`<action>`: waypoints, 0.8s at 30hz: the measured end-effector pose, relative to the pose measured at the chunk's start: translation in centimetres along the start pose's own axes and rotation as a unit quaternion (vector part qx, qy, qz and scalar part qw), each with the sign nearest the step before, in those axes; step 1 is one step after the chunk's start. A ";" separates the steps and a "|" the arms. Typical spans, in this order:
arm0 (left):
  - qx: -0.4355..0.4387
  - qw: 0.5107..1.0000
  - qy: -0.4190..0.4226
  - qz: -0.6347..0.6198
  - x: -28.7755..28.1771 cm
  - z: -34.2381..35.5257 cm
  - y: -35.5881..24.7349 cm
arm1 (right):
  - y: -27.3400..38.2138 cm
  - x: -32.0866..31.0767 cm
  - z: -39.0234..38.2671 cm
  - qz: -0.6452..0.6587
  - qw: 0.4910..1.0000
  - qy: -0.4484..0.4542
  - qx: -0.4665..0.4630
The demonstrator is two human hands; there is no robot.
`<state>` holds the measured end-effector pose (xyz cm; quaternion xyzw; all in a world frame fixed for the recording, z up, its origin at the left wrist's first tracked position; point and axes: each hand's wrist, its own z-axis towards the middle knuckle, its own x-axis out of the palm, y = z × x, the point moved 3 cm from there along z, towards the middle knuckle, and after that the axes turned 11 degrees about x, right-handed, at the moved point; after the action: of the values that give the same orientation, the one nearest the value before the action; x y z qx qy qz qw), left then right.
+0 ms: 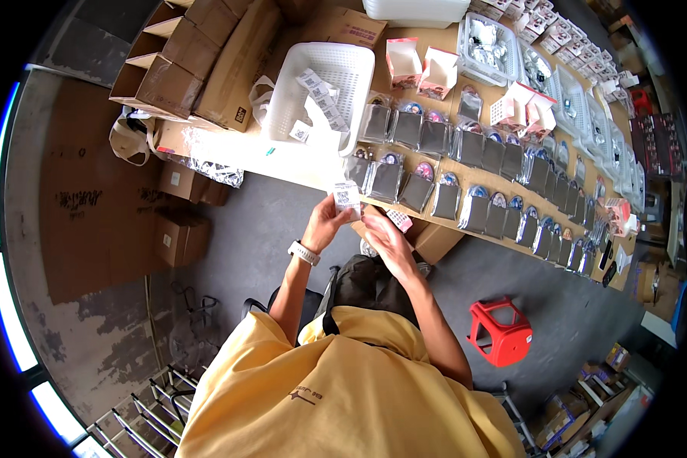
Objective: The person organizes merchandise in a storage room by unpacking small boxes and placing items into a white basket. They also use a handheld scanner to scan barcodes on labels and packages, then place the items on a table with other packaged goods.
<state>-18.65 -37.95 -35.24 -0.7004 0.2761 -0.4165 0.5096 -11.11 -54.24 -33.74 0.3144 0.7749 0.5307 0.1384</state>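
Observation:
My left hand [327, 223], with a white watch on its wrist, pinches a small white label [347, 198] printed with a square code. It holds the label upright just off the table's front edge. Beside it, my right hand [388, 243] has its fingers stretched out, their tips close to the label's lower right corner; whether they touch it I cannot tell. Beyond my hands, a white plastic basket [288, 70] holds a strip of similar labels [327, 105]. A pink and white patterned item [399, 220] shows behind my right fingers, partly hidden.
Rows of dark flat packets [445, 201] with colourful round tops lie along the table. Open pink and white boxes [439, 72] and plastic baskets [490, 47] stand behind them. Cardboard boxes [177, 80] are stacked at far left. A red stool [501, 333] stands on the floor at right.

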 end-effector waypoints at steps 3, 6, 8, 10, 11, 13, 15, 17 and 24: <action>0.001 0.999 -0.038 0.031 0.5 -2.0 -0.2 | -0.2 2.5 2.5 0.040 0.999 0.009 0.012; 0.066 0.989 -0.044 0.124 0.0 -2.6 -0.7 | 0.3 3.0 2.9 -0.008 0.997 0.049 0.065; 0.018 0.998 -0.057 -0.003 0.2 -2.6 -1.4 | -0.4 2.9 2.7 0.034 0.997 0.042 0.054; -0.002 0.996 -0.060 -0.069 0.1 -2.6 -2.3 | -0.6 2.3 2.1 -0.001 0.995 0.052 0.084; 0.001 0.996 -0.055 -0.073 0.0 -2.5 -2.6 | -1.0 2.4 2.0 0.019 0.996 0.062 0.058; -0.006 0.992 -0.045 -0.117 0.2 -2.1 -3.6 | -0.1 2.3 1.3 -0.009 0.997 0.066 0.046; 0.012 0.990 -0.026 -0.135 0.8 -1.6 -4.7 | 0.4 2.6 0.9 -0.004 0.999 0.033 0.006; 0.023 0.988 -0.008 -0.156 1.5 -1.0 -5.6 | 0.6 2.5 0.7 -0.027 0.999 0.022 0.001; 0.037 0.978 0.002 -0.206 3.6 -0.3 -8.2 | 1.8 2.1 0.4 -0.098 0.995 0.013 -0.017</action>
<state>-17.41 -38.29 -26.42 -0.7219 0.1110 -0.5242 0.4379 -11.86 -52.21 -31.96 0.2276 0.7945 0.5317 0.1849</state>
